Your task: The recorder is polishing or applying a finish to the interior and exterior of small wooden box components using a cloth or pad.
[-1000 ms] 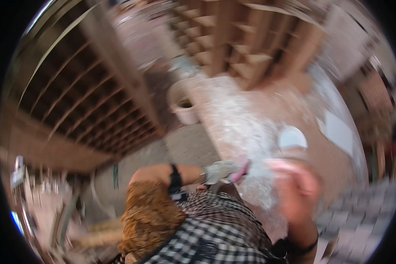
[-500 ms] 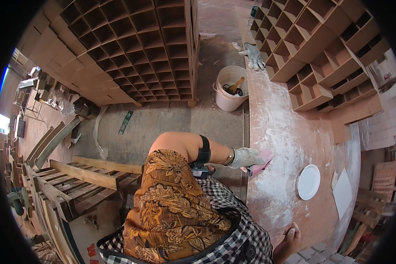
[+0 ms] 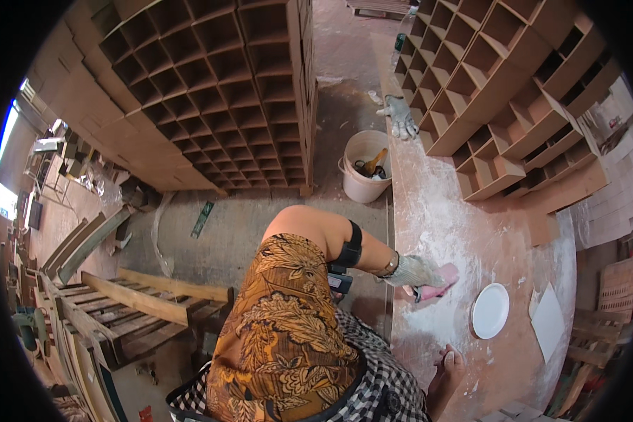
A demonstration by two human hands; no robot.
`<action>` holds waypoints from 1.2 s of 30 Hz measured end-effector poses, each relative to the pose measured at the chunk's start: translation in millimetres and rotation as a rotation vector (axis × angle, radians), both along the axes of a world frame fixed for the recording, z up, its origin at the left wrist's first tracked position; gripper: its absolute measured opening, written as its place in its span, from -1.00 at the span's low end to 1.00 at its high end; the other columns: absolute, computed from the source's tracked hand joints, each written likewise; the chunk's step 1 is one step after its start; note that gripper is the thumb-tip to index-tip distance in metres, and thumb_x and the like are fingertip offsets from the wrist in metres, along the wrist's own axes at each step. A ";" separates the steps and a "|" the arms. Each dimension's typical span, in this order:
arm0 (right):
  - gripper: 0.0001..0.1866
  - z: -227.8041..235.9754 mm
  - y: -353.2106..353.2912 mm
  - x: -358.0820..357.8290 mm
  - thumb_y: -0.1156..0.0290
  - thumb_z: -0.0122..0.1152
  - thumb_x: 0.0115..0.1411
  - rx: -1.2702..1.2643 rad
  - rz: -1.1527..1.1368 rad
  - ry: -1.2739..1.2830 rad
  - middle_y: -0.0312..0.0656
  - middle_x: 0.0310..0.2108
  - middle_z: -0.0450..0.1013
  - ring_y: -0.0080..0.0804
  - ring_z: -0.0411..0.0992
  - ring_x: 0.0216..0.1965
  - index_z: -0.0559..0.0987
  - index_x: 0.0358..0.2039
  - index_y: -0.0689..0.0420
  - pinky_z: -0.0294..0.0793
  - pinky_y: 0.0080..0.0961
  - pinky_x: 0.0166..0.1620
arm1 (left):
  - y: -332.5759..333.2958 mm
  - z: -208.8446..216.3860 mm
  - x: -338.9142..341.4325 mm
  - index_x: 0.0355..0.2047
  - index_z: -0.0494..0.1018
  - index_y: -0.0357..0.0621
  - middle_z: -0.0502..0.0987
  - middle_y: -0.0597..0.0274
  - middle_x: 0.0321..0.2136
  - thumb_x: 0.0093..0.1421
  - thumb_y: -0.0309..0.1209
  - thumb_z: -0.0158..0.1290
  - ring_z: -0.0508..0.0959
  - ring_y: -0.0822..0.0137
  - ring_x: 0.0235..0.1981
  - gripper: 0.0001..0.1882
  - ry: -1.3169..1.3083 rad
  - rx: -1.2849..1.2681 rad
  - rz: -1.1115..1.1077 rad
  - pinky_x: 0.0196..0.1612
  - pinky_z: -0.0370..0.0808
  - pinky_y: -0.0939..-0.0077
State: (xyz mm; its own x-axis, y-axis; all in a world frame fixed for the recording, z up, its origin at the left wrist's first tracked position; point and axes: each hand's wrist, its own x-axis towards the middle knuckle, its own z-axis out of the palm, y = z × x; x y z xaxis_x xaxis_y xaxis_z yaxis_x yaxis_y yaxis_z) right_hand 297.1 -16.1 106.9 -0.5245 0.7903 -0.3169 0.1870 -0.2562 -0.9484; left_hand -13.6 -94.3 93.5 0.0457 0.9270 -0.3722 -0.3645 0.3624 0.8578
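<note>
My left hand (image 3: 415, 271), in a grey knitted glove, presses a pink cloth (image 3: 439, 283) against the worktable (image 3: 485, 232), whose brown top is smeared with white powder. The fingers close round the cloth, and a small dark part shows beneath them. Bare and loosely curled, my right hand (image 3: 451, 359) is at the table's near part, with nothing visible in it. A white round plate (image 3: 490, 311) lies to the right of both hands. Beside it is a white sheet (image 3: 547, 323).
A gridded board rack (image 3: 513, 91) stands on the table's far part, near an empty grey glove (image 3: 401, 117). On the floor are a white bucket (image 3: 364, 169) with tools and a wooden pallet (image 3: 133, 299). A tall compartment stack (image 3: 225, 91) rises at far left.
My left hand has slid to the right with the pink cloth. My right hand has shifted slightly left, its fingers curled differently. The whole view has tilted a little.
</note>
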 end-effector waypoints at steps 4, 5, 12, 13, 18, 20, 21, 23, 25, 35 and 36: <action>-0.56 -2.0 17.8 -38.0 0.31 0.12 0.24 -0.046 0.035 0.099 -0.12 -0.20 0.44 -0.43 0.42 -0.27 0.40 0.00 0.38 0.44 -0.57 -0.20 | 32.2 17.8 -6.5 0.00 0.36 -0.05 0.49 0.29 -0.25 0.19 -0.11 0.06 0.50 0.45 -0.30 -0.55 0.026 0.000 -0.097 -0.32 0.49 0.51; -0.50 -0.4 22.0 -47.1 0.26 0.12 0.24 -0.050 0.018 0.139 -0.10 -0.16 0.43 -0.42 0.43 -0.25 0.35 0.05 0.37 0.44 -0.54 -0.19 | 42.3 22.8 -9.7 -0.01 0.36 -0.06 0.48 0.30 -0.25 0.19 -0.10 0.06 0.49 0.45 -0.30 -0.55 0.055 0.049 -0.160 -0.32 0.49 0.52; -0.20 4.9 45.3 -96.8 -0.07 0.10 0.18 -0.267 -0.106 0.494 -0.10 0.14 0.26 -0.23 0.27 0.13 0.16 0.25 0.21 0.37 -0.32 0.05 | 108.7 53.7 -14.7 -0.08 0.38 -0.04 0.46 0.35 -0.33 0.24 -0.08 -0.01 0.46 0.49 -0.35 -0.63 0.243 0.236 -0.470 -0.31 0.45 0.59; -0.21 3.4 45.9 -102.0 -0.09 0.11 0.17 -0.303 -0.176 0.556 -0.12 0.15 0.26 -0.23 0.24 0.15 0.17 0.24 0.18 0.36 -0.29 0.07 | 115.4 56.6 -10.9 -0.09 0.38 -0.03 0.46 0.36 -0.33 0.24 -0.08 -0.02 0.46 0.50 -0.35 -0.64 0.249 0.265 -0.495 -0.31 0.44 0.59; -0.26 -6.2 40.1 -111.8 -0.03 0.22 0.10 -0.352 -0.321 0.869 -0.16 0.12 0.29 -0.23 0.26 0.14 0.25 0.20 0.07 0.29 -0.17 0.14 | 128.4 60.0 15.6 -0.09 0.40 0.00 0.46 0.36 -0.35 0.26 -0.07 -0.04 0.45 0.52 -0.36 -0.65 0.251 0.396 -0.612 -0.30 0.43 0.61; -0.29 -11.1 34.9 -106.3 0.04 0.27 0.08 -0.397 -0.309 1.017 -0.16 0.10 0.32 -0.20 0.29 0.11 0.27 0.18 0.05 0.27 -0.15 0.16 | 124.7 56.9 26.5 -0.14 0.41 -0.06 0.46 0.33 -0.36 0.27 -0.04 -0.05 0.44 0.48 -0.34 -0.62 0.100 0.492 -0.647 -0.28 0.42 0.57; -0.30 -13.5 32.5 -101.7 0.08 0.30 0.07 -0.420 -0.332 1.098 -0.16 0.08 0.33 -0.19 0.30 0.10 0.28 0.17 0.04 0.26 -0.13 0.17 | 123.9 55.6 31.5 -0.11 0.41 -0.07 0.48 0.30 -0.33 0.24 -0.02 -0.03 0.46 0.44 -0.30 -0.59 0.164 0.465 -0.669 -0.24 0.42 0.54; -0.32 -19.3 26.0 -91.3 0.09 0.25 0.12 -0.342 -0.354 1.118 -0.13 0.12 0.30 -0.19 0.27 0.13 0.27 0.17 0.10 0.22 -0.16 0.21 | 124.4 54.1 39.9 -0.06 0.42 -0.09 0.52 0.25 -0.27 0.18 0.02 0.01 0.49 0.38 -0.23 -0.51 0.301 0.419 -0.716 -0.15 0.41 0.49; -0.32 -24.3 20.4 -80.9 0.09 0.23 0.13 -0.295 -0.427 1.146 -0.12 0.15 0.28 -0.19 0.25 0.16 0.26 0.18 0.14 0.19 -0.16 0.24 | 131.2 55.5 46.1 -0.08 0.45 -0.10 0.54 0.20 -0.27 0.16 0.01 0.03 0.50 0.31 -0.22 -0.51 0.417 0.529 -0.798 -0.13 0.41 0.45; -0.30 -7.1 21.5 -58.0 0.00 0.02 0.22 -0.168 -0.178 0.969 -0.09 0.17 0.23 -0.08 0.23 0.15 0.13 0.25 0.13 0.21 -0.08 0.18 | 151.2 92.1 34.8 -0.14 0.45 0.01 0.59 0.14 -0.33 0.05 -0.05 0.07 0.57 0.06 -0.25 -0.57 1.434 1.276 -1.087 -0.18 0.45 0.14; -0.31 -3.8 31.9 -58.1 0.00 0.01 0.22 -0.170 -0.155 0.958 -0.10 0.16 0.23 -0.09 0.23 0.13 0.14 0.24 0.13 0.21 -0.09 0.17 | 156.2 93.1 28.7 -0.16 0.45 0.01 0.59 0.15 -0.37 0.05 -0.06 0.07 0.57 0.06 -0.28 -0.59 1.550 1.356 -1.088 -0.21 0.46 0.11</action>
